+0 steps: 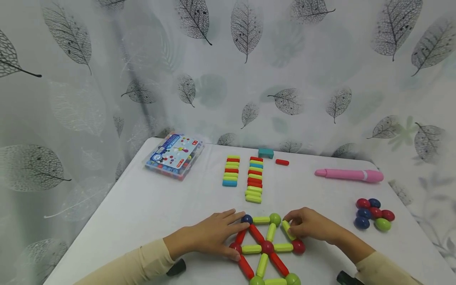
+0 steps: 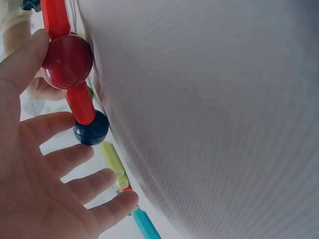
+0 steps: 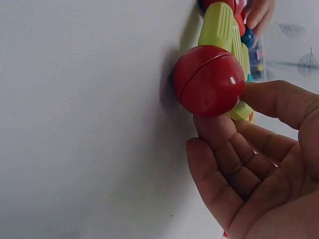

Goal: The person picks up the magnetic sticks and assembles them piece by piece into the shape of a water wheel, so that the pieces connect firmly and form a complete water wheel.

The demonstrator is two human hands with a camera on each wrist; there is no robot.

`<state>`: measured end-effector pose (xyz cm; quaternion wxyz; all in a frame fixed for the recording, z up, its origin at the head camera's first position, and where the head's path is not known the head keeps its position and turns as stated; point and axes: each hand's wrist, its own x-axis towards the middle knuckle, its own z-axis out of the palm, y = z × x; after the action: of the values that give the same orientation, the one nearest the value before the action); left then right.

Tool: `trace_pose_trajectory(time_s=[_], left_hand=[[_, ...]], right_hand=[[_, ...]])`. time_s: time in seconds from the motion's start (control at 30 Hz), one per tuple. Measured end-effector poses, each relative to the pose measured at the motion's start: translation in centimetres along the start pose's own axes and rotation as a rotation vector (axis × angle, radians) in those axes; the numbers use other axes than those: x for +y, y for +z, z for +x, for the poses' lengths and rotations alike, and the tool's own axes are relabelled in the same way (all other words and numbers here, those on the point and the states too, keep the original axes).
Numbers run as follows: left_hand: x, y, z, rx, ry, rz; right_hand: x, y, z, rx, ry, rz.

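The yellow-green rod (image 1: 287, 230) was pinched by the right hand (image 1: 310, 226), fingers curled round it. It lay on the white table (image 1: 142, 206) at the right edge of the rod-and-ball lattice (image 1: 265, 249). Its long axis ran diagonally, from beside the green ball (image 1: 275, 218) down-right to the red ball (image 1: 298, 246). The left hand (image 1: 213, 234) was laid flat, fingers straight, fingertips touching the dark blue ball (image 1: 246, 219). The rod was nearer the right hand.

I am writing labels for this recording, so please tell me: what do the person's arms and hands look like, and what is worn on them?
Both hands, the left hand and the right hand, are bare: no gloves and no rings visible. Each forearm wears a long cream sleeve ending at the wrist. A small black device shows under each wrist.
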<state>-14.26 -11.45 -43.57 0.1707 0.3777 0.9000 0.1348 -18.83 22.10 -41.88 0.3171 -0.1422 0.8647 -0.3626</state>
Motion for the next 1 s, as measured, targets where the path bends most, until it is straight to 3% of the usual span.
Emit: trace_pose_trajectory(time_s=[0.6,1.0], left_hand=[[0.4,-0.4,-0.1,-0.001,0.007,0.017],[0.4,-0.3,-0.1,0.0,0.002,0.003]], right_hand=[[-0.3,0.0,0.5,-0.023,-0.019,-0.018],[1.0,-0.2,0.5,-0.05,-0.018,0.083]])
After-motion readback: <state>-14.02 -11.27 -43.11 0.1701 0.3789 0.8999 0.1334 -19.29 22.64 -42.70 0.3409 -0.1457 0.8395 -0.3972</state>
